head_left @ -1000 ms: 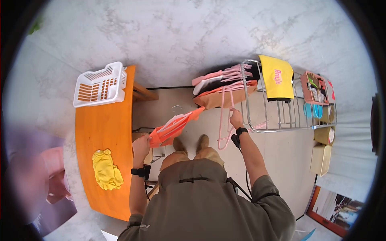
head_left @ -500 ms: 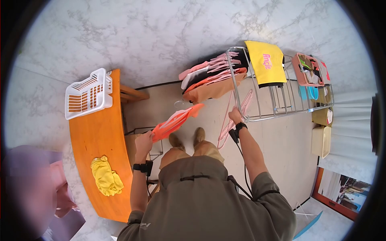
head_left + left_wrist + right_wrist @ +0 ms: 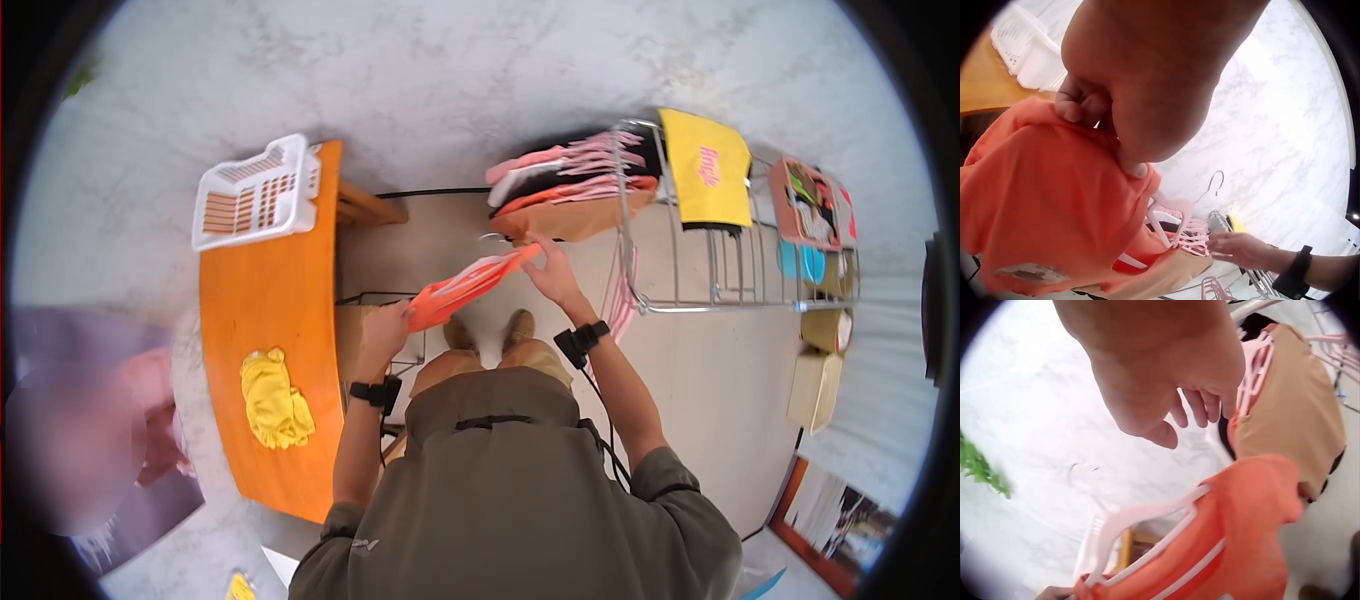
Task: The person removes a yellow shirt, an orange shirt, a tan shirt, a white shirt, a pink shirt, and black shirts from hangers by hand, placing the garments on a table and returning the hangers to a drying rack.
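My left hand (image 3: 388, 322) grips one end of an orange garment (image 3: 462, 288) that hangs on a pink hanger with a metal hook (image 3: 492, 238). In the left wrist view the fingers (image 3: 1082, 106) are curled into the orange cloth (image 3: 1047, 206). My right hand (image 3: 541, 260) is open, its fingers spread beside the garment's far end. The right wrist view shows that hand (image 3: 1194, 403) just above the pink hanger (image 3: 1141, 519) and the orange garment (image 3: 1244, 531), holding nothing.
A metal drying rack (image 3: 700, 300) stands to the right with a yellow shirt (image 3: 708, 165), several hung garments (image 3: 570, 190) and empty pink hangers (image 3: 620, 290). On the orange table (image 3: 270, 300) at the left are a white basket (image 3: 255, 190) and a yellow cloth (image 3: 272, 400).
My right hand has let go of the pink hangers at the rack's rail and moved left to the orange garment's end. The left hand keeps its grip, held slightly higher.
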### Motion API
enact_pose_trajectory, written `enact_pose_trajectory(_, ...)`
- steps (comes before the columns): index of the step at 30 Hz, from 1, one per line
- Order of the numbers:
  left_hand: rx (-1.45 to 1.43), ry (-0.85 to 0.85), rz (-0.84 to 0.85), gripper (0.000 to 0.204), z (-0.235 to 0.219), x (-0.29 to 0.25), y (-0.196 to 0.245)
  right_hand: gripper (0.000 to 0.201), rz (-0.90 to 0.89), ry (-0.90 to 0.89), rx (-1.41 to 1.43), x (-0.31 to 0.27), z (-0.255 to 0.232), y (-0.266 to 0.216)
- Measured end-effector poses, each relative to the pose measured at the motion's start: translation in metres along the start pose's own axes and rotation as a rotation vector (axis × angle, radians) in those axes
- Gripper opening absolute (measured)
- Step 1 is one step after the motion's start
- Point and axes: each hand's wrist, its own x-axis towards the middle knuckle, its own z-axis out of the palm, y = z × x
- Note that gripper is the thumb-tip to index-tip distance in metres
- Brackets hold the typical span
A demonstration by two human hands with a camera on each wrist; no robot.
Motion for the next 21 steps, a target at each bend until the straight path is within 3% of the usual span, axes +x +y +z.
enact_pose_trajectory(3,-0.026,0.028,0.067,0.022,-0.019,0.007,0.007,0.037,-0.198,-0.1,0.078,0.001,0.01,-0.055)
enact_pose_trajectory(8,-0.058,0.082,0.145,0.019,-0.048,0.008,0.006,0.021,-0.215,-0.358,0.046,0.017,0.005,-0.081)
enact_pose_trajectory(10,-0.197,0.234,0.214,0.016,-0.055,0.006,0.001,0.016,-0.211,-0.431,0.013,0.024,0.001,-0.09)
enact_pose_trajectory(13,-0.23,0.211,0.066,0.012,-0.073,-0.002,-0.015,0.013,-0.285,-0.293,0.12,0.023,-0.01,-0.111)
enact_pose_trajectory(17,-0.439,0.344,0.116,0.014,-0.074,-0.005,-0.039,0.014,-0.336,-0.238,0.078,0.025,-0.018,-0.114)
enact_pose_trajectory(19,-0.579,0.323,-0.073,0.014,-0.067,-0.008,-0.055,0.022,-0.301,-0.12,0.143,0.027,-0.028,-0.112)
enact_pose_trajectory(20,-0.583,0.33,-0.078,0.014,-0.062,-0.01,-0.06,0.022,-0.307,-0.127,0.14,0.03,-0.032,-0.106)
enact_pose_trajectory(21,-0.568,0.316,-0.096,0.015,-0.061,-0.013,-0.061,0.018,-0.2,-0.066,0.349,0.034,-0.036,-0.107)
